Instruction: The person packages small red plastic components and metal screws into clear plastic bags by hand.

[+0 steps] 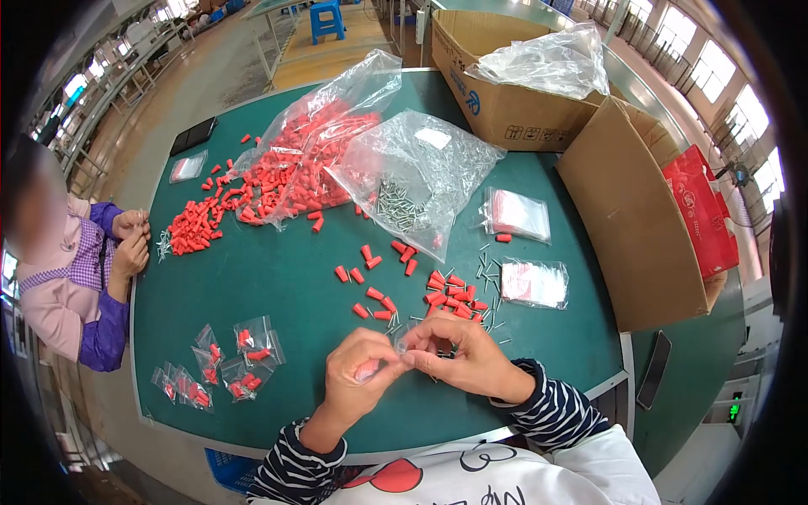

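My left hand (358,374) and my right hand (467,358) meet near the front of the green table, fingers closed in a pinch. Between the fingertips is a small clear plastic bag (401,345), mostly hidden by the hands. Dark bits show under my right fingers, too small to make out. Just beyond the hands lies a pile of red tapered plastic caps (454,293), with loose silver screws (488,269) beside it. Several filled small bags (246,383) of red pieces rest to the left of my left hand.
A large clear bag of red caps (295,160) and a clear bag of screws (404,202) lie farther back. Stacks of small bags (534,284) sit right. Cardboard boxes (623,210) stand on the right and back. A co-worker's hands (130,240) work at the left edge.
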Demonstrator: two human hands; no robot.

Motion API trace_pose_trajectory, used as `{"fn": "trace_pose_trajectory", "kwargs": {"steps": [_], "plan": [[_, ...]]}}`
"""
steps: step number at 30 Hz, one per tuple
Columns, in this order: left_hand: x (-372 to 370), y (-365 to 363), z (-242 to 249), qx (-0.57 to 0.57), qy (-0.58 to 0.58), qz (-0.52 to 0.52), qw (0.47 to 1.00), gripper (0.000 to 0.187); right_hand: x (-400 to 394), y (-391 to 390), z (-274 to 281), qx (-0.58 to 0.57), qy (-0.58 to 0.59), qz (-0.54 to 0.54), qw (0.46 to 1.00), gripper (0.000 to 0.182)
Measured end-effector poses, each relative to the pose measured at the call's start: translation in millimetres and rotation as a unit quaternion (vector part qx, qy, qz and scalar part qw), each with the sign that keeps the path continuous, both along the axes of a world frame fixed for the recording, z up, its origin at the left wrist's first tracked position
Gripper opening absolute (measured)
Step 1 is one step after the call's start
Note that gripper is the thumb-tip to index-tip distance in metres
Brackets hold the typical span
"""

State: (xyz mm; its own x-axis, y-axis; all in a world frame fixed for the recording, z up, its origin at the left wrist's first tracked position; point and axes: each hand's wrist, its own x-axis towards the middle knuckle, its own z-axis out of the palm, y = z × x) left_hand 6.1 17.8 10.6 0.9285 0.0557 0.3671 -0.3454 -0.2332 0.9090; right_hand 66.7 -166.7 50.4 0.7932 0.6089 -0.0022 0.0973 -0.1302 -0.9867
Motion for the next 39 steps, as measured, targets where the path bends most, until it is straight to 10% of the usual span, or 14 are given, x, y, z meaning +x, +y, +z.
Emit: {"fn": "trace_pose_trajectory", "kwargs": {"steps": [18,27,39], "plan": [[-2.1,3.5,8.2,0.003,0.078,0.025,0.997,0.007,-1.4,-0.5,-10.7,-0.055,-0.114,-0.013,0.992,0.010],[-2.6,3.7,14.7,-0.344,0.283,0.072,0.893,0.010,-4.6,4.8,-6.7,-0.060,-0.076,-0.012,0.995,0.010],[-8.1,-9.4,8.3,-0.190,0.193,0.020,0.962,0.006,-8.1,9.7,-11.1,0.002,-0.051,-0.046,0.998,0.024]]}}
